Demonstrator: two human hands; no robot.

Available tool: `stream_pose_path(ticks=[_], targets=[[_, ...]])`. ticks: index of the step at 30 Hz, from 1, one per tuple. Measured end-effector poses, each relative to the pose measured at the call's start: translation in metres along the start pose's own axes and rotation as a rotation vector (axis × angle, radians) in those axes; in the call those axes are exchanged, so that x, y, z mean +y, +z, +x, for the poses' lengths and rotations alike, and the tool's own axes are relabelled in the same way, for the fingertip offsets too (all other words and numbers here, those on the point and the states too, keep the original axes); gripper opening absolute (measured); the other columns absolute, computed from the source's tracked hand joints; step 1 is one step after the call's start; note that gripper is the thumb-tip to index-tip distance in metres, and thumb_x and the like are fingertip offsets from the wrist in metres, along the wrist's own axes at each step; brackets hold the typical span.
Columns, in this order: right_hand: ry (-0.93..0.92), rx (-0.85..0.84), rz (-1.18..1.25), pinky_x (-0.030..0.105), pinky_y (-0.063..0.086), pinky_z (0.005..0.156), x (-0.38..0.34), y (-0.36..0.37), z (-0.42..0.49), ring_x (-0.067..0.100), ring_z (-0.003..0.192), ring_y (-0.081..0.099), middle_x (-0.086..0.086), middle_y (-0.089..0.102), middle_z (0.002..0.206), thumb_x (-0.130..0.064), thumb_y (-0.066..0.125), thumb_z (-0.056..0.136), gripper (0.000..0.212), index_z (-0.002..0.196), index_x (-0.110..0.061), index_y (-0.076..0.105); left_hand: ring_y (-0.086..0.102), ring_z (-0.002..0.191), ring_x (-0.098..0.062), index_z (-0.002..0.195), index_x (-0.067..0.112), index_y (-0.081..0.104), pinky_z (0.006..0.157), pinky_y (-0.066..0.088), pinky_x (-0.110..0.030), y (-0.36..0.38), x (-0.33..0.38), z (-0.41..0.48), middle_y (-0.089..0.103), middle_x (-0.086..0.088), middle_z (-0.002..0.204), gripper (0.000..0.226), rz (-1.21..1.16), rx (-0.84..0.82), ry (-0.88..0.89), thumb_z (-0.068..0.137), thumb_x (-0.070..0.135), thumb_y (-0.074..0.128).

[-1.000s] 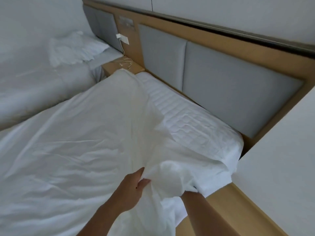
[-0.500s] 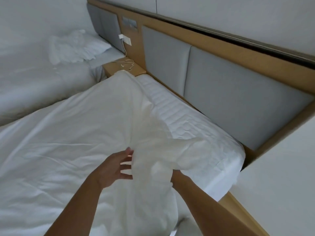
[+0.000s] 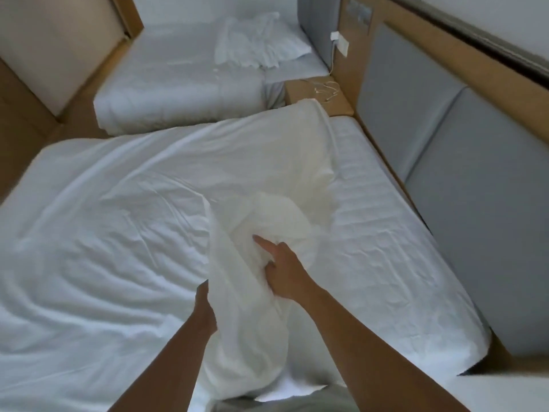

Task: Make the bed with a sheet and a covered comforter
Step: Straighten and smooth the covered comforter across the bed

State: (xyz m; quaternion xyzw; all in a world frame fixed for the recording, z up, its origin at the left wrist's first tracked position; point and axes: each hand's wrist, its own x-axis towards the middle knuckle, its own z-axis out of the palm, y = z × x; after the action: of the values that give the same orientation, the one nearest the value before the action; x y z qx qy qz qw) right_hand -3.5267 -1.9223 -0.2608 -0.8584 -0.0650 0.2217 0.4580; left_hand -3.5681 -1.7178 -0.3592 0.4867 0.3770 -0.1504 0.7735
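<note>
Sheet (image 3: 118,233), white and heavily creased, covers most of the near bed, leaving a strip of quilted mattress (image 3: 386,248) bare along the grey padded headboard (image 3: 475,203). At the near edge we find the sheet gathered into a raised bundle between both hands. We read no brand or label on the bedding. The switch panel (image 3: 359,13) set in the wooden wall strip carries markings too blurred to read. Our right hand (image 3: 285,272) grips the bundle from the headboard side: the index finger (image 3: 263,242) lies straight along the top of the fabric, while the remaining fingers curl into the folds and clamp them. Our left hand (image 3: 205,307) sits at the base of a lifted fold on the opposite side of the bundle, touching the fabric. Its fingers are hidden behind the fold, so we cannot tell whether they grip or lie flat. Beyond the near bed, a wooden nightstand (image 3: 297,87) holds a loose white cable (image 3: 326,90), which runs up to a charger (image 3: 335,35) plugged in just beside a white wall outlet (image 3: 343,47). A second bed (image 3: 178,84) stands past the nightstand, with a crumpled white cloth (image 3: 246,46) lying against its pillow (image 3: 288,49).
</note>
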Motion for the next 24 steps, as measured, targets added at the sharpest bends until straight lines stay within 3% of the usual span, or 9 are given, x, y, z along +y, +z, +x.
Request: stream_pose_path(ticks=[2,4,6,9,11,13,16,18,24], targets=[[0.008,0.025,0.025,0.013,0.031,0.09,-0.001,0.007,0.005,0.02,0.121,0.05,0.006,0.046,0.121,0.003,0.039,0.091,0.058,0.141,-0.022,0.055,0.054,0.086,-0.034,0.105,0.008,0.062,0.081,0.047,-0.046,0.002,0.015,-0.009,0.055,-0.017,0.089,0.076,0.009,-0.07,0.046,0.045,0.04,0.095],[0.064,0.057,0.141,0.02,0.04,0.093,-0.006,0.015,0.01,0.021,0.12,0.055,0.002,0.058,0.118,-0.002,0.041,0.088,0.046,0.123,-0.018,0.067,0.054,0.086,-0.031,0.11,0.008,0.061,0.083,0.047,-0.043,0.019,0.036,-0.025,0.055,-0.013,0.088,0.054,-0.002,-0.166,0.044,0.074,0.042,0.082],[0.192,0.093,0.34,0.037,0.051,0.095,-0.012,0.023,0.014,0.024,0.11,0.065,-0.002,0.07,0.111,-0.027,0.046,0.091,0.032,0.113,-0.025,0.07,0.062,0.078,-0.022,0.102,0.009,0.064,0.075,0.05,-0.037,0.036,0.056,-0.037,0.064,-0.007,0.081,0.026,0.098,-0.204,0.103,0.098,0.034,0.057],[0.318,0.061,0.583,0.037,0.057,0.081,-0.021,0.025,0.019,0.02,0.092,0.07,-0.003,0.072,0.102,-0.072,0.055,0.076,0.062,0.112,-0.022,0.063,0.068,0.073,-0.008,0.1,0.008,0.068,0.067,0.053,-0.027,0.053,0.078,-0.049,0.072,0.001,0.079,0.032,0.331,-0.262,0.305,0.109,0.017,0.038],[0.36,0.1,0.687,0.031,0.051,0.067,-0.032,0.03,0.019,0.019,0.078,0.061,0.004,0.062,0.093,-0.054,0.064,0.07,0.057,0.107,-0.012,0.059,0.064,0.069,-0.004,0.091,0.008,0.068,0.065,0.052,-0.023,0.054,0.092,-0.055,0.07,0.003,0.075,0.036,0.463,-0.275,0.402,0.108,0.013,0.036],[0.316,0.23,0.674,0.026,0.042,0.056,-0.037,0.039,0.019,0.013,0.062,0.05,0.002,0.056,0.076,-0.022,0.059,0.083,0.012,0.081,-0.011,0.058,0.064,0.071,-0.005,0.087,0.012,0.068,0.064,0.051,-0.018,0.046,0.103,-0.051,0.071,0.005,0.077,0.032,0.538,-0.226,0.507,0.104,0.017,0.042],[0.274,0.505,0.571,0.022,0.028,0.05,-0.028,0.052,0.022,0.011,0.058,0.03,-0.003,0.035,0.062,-0.004,0.047,0.094,0.035,0.064,-0.017,0.034,0.06,0.082,-0.007,0.093,0.017,0.065,0.07,0.049,-0.022,0.029,0.111,-0.039,0.065,0.002,0.093,0.011,0.852,-0.179,0.858,0.095,0.01,0.057],[0.293,0.654,0.586,0.022,0.026,0.05,-0.027,0.057,0.021,0.012,0.059,0.027,-0.004,0.031,0.061,-0.003,0.045,0.094,0.037,0.064,-0.017,0.03,0.058,0.084,-0.007,0.091,0.019,0.059,0.067,0.047,-0.017,0.022,0.108,-0.039,0.059,0.003,0.094,0.017,0.959,-0.214,1.0,0.096,0.003,0.058],[0.335,0.792,0.598,0.03,0.038,0.054,-0.027,0.062,0.008,0.016,0.06,0.041,-0.001,0.047,0.061,-0.01,0.049,0.085,0.022,0.064,-0.013,0.042,0.062,0.082,-0.003,0.095,0.026,0.062,0.068,0.048,-0.015,0.037,0.103,-0.072,0.067,0.014,0.091,0.006,0.875,-0.408,0.823,0.094,0.03,0.067]])
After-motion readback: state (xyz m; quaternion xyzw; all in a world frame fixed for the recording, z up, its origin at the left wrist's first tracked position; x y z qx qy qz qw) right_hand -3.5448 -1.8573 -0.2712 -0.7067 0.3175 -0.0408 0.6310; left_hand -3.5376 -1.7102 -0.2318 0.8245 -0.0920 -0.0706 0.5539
